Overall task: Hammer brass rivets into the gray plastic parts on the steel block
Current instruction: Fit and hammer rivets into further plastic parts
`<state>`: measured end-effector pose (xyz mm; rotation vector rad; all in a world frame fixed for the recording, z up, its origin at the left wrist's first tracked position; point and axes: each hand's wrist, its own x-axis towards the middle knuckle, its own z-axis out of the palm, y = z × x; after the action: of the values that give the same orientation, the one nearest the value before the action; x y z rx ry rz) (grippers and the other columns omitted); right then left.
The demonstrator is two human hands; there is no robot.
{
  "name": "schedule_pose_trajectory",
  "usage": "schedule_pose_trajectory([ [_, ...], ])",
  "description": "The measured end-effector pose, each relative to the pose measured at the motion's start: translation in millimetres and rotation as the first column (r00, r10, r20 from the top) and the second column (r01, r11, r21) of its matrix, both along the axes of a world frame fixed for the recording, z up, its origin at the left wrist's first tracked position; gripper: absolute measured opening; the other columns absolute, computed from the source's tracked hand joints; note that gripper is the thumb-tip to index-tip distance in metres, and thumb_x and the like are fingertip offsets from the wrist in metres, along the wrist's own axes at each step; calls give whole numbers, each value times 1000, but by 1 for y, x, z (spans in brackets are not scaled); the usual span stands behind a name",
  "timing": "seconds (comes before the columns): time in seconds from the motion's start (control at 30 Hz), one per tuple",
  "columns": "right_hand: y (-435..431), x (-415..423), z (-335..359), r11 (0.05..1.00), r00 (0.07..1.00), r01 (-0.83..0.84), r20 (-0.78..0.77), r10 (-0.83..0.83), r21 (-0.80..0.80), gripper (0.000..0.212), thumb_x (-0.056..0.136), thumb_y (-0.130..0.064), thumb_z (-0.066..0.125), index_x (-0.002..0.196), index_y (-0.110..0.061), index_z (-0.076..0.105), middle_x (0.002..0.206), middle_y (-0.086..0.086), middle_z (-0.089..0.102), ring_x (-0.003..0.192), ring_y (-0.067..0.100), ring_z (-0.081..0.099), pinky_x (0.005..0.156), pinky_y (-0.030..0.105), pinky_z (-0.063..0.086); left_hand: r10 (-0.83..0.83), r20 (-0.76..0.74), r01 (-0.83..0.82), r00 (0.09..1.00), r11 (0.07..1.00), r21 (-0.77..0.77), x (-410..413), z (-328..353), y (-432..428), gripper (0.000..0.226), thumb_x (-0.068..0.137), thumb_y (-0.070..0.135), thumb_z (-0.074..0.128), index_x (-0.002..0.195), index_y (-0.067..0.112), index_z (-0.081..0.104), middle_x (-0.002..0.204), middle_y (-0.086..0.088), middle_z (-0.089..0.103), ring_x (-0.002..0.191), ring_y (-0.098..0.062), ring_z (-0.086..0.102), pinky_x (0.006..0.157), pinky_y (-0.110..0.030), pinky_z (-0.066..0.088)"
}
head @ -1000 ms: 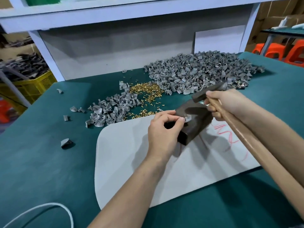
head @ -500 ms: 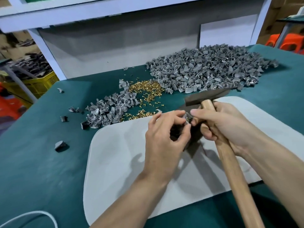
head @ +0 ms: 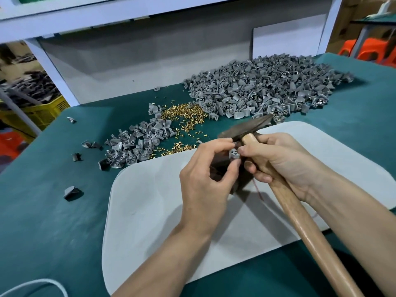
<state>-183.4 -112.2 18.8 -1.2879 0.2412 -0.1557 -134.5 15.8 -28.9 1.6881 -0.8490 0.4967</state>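
A small gray plastic part (head: 234, 154) sits above the dark steel block (head: 240, 179), which is mostly hidden behind my hands. My left hand (head: 205, 179) pinches the part between thumb and fingertips. My right hand (head: 278, 161) grips the wooden handle of the hammer (head: 300, 221) just under its dark head (head: 246, 129), and its forefinger tip touches the part too. Loose brass rivets (head: 184, 121) lie scattered on the green table beyond the block.
The block stands on a white mat (head: 150, 211) on the green table (head: 53, 211). A big heap of gray parts (head: 267, 91) lies at the back right, a smaller heap (head: 137, 144) at the left. A white cord (head: 42, 284) curls at the front left.
My right hand has come down from the raised hammer position to the block, its forefinger now at the part. My left hand has lifted off the block and pinches the part.
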Motion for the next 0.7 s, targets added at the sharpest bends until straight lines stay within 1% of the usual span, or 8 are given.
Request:
schedule_pose_trajectory([
  [0.07, 0, 0, -1, 1000, 1000, 7, -9, -7, -7, 12, 83, 11, 53, 72, 6, 55, 47, 9, 48, 36, 9, 41, 29, 14, 28, 13, 24, -13, 1000, 1000, 6, 1, 0, 0, 23, 79, 4, 73, 100, 10, 67, 100, 4, 67, 98, 2, 60, 87, -12, 44],
  [0.13, 0, 1, -2, 1000, 1000, 23, -11, -23, -20, 12, 82, 13, 53, 73, 6, 56, 50, 11, 48, 37, 10, 43, 30, 15, 31, 19, 35, -20, 999, 1000, 15, 1, -1, 0, 20, 80, 5, 74, 98, 10, 69, 99, 3, 68, 98, 1, 60, 86, -13, 44],
  [0.23, 0, 3, -3, 999, 999, 39, -11, -39, -19, 6, 81, 14, 55, 81, 8, 58, 59, 14, 51, 42, 10, 46, 33, 15, 34, 22, 34, -22, 999, 1000, 20, 2, -2, 0, 18, 81, 7, 74, 97, 11, 70, 100, 1, 67, 99, 1, 59, 87, -13, 43],
  [0.3, -1, 4, -4, 999, 999, 42, 2, -42, -25, 6, 81, 13, 57, 85, 9, 59, 60, 13, 52, 43, 10, 46, 35, 14, 35, 7, 23, -7, 1000, 1000, -3, 3, -3, 0, 17, 81, 7, 73, 98, 11, 69, 100, 2, 66, 100, -3, 60, 88, -21, 48],
  [0.37, -3, 3, -5, 998, 999, 48, 19, -47, -34, 4, 80, 10, 60, 83, 7, 60, 55, 10, 53, 42, 11, 44, 35, 14, 36, -45, -24, 44, 999, 998, -50, 4, -6, -1, 15, 83, 4, 70, 96, 10, 68, 101, 1, 66, 100, -12, 64, 86, -36, 54],
  [0.43, -4, 3, -5, 998, 998, 53, 23, -52, -37, 3, 79, 6, 63, 81, 5, 62, 53, 9, 53, 43, 12, 43, 36, 14, 36, -79, -56, 74, 995, 994, -78, 4, -7, -1, 16, 83, 1, 68, 95, 12, 68, 104, 1, 66, 101, -17, 66, 86, -43, 55],
  [0.6, -2, 4, -5, 997, 997, 65, 49, -64, -31, 4, 80, 9, 61, 83, 9, 62, 52, 8, 54, 39, 7, 46, 34, 14, 35, -84, -87, 77, 993, 993, -86, 5, -6, 0, 25, 83, 0, 68, 105, 13, 68, 106, 2, 69, 101, -11, 67, 90, -34, 54],
  [0.7, -1, 4, -6, 996, 996, 74, 46, -72, -44, 6, 79, 11, 61, 85, 10, 61, 56, 9, 57, 41, 8, 48, 35, 14, 36, -38, -48, 35, 998, 998, -51, 5, -5, 0, 24, 83, 5, 69, 106, 12, 71, 105, 3, 71, 100, -6, 66, 89, -32, 54],
])
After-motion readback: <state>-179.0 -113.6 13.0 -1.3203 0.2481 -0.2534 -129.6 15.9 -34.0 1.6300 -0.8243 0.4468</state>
